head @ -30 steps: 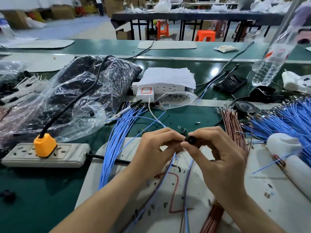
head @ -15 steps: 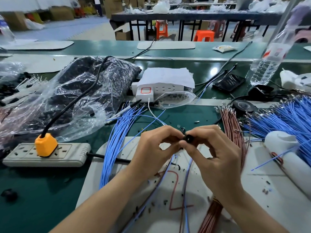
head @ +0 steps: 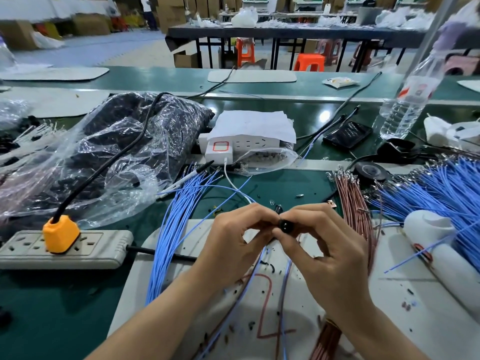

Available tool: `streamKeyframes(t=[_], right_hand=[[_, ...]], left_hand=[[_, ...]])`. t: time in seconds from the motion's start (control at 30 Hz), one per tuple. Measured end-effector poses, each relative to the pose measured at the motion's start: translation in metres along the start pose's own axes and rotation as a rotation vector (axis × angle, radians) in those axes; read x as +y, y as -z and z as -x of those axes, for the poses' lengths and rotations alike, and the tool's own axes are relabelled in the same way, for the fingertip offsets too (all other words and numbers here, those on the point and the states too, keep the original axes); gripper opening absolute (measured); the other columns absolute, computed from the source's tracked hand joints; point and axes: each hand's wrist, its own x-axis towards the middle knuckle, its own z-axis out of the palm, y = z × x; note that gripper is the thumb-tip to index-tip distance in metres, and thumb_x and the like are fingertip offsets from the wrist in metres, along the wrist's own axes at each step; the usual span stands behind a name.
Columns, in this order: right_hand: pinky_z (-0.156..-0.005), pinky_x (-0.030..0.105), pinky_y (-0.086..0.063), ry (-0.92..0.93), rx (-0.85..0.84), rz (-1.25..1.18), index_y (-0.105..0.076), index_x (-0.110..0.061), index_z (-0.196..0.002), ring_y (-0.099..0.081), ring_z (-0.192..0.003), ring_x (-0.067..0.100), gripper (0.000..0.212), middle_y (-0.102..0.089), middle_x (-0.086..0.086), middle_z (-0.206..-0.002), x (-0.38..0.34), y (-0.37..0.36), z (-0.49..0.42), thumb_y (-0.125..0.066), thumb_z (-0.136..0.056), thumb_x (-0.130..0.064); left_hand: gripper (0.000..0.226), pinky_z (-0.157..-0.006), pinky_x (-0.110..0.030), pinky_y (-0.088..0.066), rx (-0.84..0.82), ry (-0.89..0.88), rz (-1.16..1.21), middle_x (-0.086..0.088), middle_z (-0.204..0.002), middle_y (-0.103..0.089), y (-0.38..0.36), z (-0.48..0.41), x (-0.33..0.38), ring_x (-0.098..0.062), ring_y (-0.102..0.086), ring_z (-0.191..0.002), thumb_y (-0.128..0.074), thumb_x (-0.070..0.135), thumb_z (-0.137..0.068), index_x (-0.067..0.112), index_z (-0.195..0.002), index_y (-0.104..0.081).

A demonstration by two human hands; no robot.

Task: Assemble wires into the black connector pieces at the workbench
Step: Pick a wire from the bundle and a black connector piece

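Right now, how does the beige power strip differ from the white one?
The beige power strip lies nearer, uncovered, and holds an orange plug. The white power strip lies farther back, partly under paper, and holds a white charger. Both rest on the green bench.

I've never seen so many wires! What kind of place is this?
Probably a factory workshop: bundles of blue wires lie on a long green workbench, and cardboard boxes stand behind.
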Motion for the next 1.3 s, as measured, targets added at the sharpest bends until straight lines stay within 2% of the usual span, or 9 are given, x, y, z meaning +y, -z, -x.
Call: streamKeyframes(t=[0.27,0.37,0.47,0.6,0.7,0.8,0.9,1.1,1.3], right_hand=[[-0.071,0.021,-0.051,0.064,0.0,0.09,-0.069,0.001,-0.089,-0.061,-0.079,0.011,0.014,-0.064,0.008,-0.087,0.0,0.001,0.002,-0.069,-0.082,-0.011],[-0.073,0.019,-0.05,0.094,-0.025,0.115,-0.069,0.0,-0.09,-0.061,-0.079,0.01,0.012,-0.065,0.007,-0.086,0.002,0.001,0.004,-0.07,-0.082,-0.009],[-0.069,0.025,-0.054,-0.047,-0.015,-0.009,-0.062,-0.015,-0.093,-0.064,-0.074,0.009,0.019,-0.066,0.0,-0.084,0.003,-0.002,0.003,-0.072,-0.078,-0.01],[-0.069,0.025,-0.055,-0.145,-0.033,0.013,-0.063,-0.014,-0.09,-0.066,-0.073,0.005,0.014,-0.067,-0.005,-0.081,0.001,0.0,-0.005,-0.072,-0.08,-0.019],[-0.065,0.016,-0.051,-0.132,-0.014,0.01,-0.067,-0.012,-0.091,-0.065,-0.071,0.005,0.02,-0.068,-0.006,-0.08,0.004,0.015,-0.014,-0.062,-0.089,-0.031],[-0.057,0.021,-0.037,-0.352,0.129,0.315,-0.064,-0.016,-0.083,-0.055,-0.06,0.017,0.02,-0.06,-0.005,-0.066,0.029,0.047,-0.03,-0.059,-0.092,-0.033],[-0.064,0.027,-0.024,-0.748,-0.036,0.74,-0.065,-0.007,-0.079,-0.045,-0.07,0.023,0.023,-0.06,0.006,-0.069,0.063,0.078,-0.033,-0.065,-0.09,-0.027],[-0.075,0.033,-0.044,-0.968,-0.204,0.825,-0.068,-0.006,-0.087,-0.055,-0.082,0.029,0.022,-0.067,0.017,-0.087,0.074,0.079,-0.032,-0.067,-0.088,-0.028],[-0.073,0.044,-0.057,-1.046,-0.268,0.86,-0.059,-0.002,-0.084,-0.065,-0.079,0.033,0.01,-0.066,0.021,-0.081,0.07,0.084,-0.03,-0.054,-0.089,-0.01]], left_hand=[[0.007,-0.072,-0.032,-0.056,-0.055,0.075,0.036,-0.001,-0.084,-0.07,-0.001,0.0,0.001,-0.013,-0.068,-0.078,-0.063,0.003,-0.084,0.005,-0.09,-0.067],[0.009,-0.069,-0.019,-0.051,-0.077,0.11,-0.007,0.009,-0.078,-0.067,-0.001,-0.001,-0.002,-0.004,-0.065,-0.073,-0.065,0.003,-0.08,0.009,-0.087,-0.067],[0.01,-0.065,-0.006,-0.042,-0.1,0.143,-0.055,0.015,-0.073,-0.062,0.001,0.0,-0.003,0.006,-0.06,-0.065,-0.067,-0.003,-0.081,0.005,-0.088,-0.068],[0.022,-0.071,-0.02,-0.055,-0.086,0.097,-0.007,0.0,-0.085,-0.07,0.0,-0.002,0.002,-0.008,-0.068,-0.072,-0.07,0.006,-0.083,0.004,-0.104,-0.065],[0.019,-0.069,-0.026,-0.055,-0.044,0.101,0.009,0.005,-0.076,-0.068,-0.001,-0.003,0.005,-0.01,-0.066,-0.065,-0.069,0.015,-0.08,0.005,-0.095,-0.066],[0.02,-0.067,-0.036,-0.054,0.011,0.115,-0.032,0.003,-0.075,-0.067,0.0,-0.002,0.003,-0.016,-0.064,-0.064,-0.068,0.019,-0.082,0.003,-0.094,-0.068],[0.028,-0.068,-0.043,-0.055,0.003,0.14,-0.019,-0.004,-0.077,-0.069,-0.001,-0.001,0.004,-0.024,-0.065,-0.067,-0.065,0.026,-0.084,0.001,-0.099,-0.068],[0.017,-0.066,-0.024,-0.052,-0.026,0.212,0.095,0.008,-0.071,-0.065,-0.001,-0.001,0.008,-0.01,-0.062,-0.06,-0.056,0.023,-0.086,0.023,-0.103,-0.06],[0.02,-0.064,-0.02,-0.05,-0.05,0.187,0.092,0.009,-0.071,-0.064,0.001,0.001,0.008,-0.002,-0.061,-0.062,-0.056,0.025,-0.087,0.016,-0.104,-0.062]])
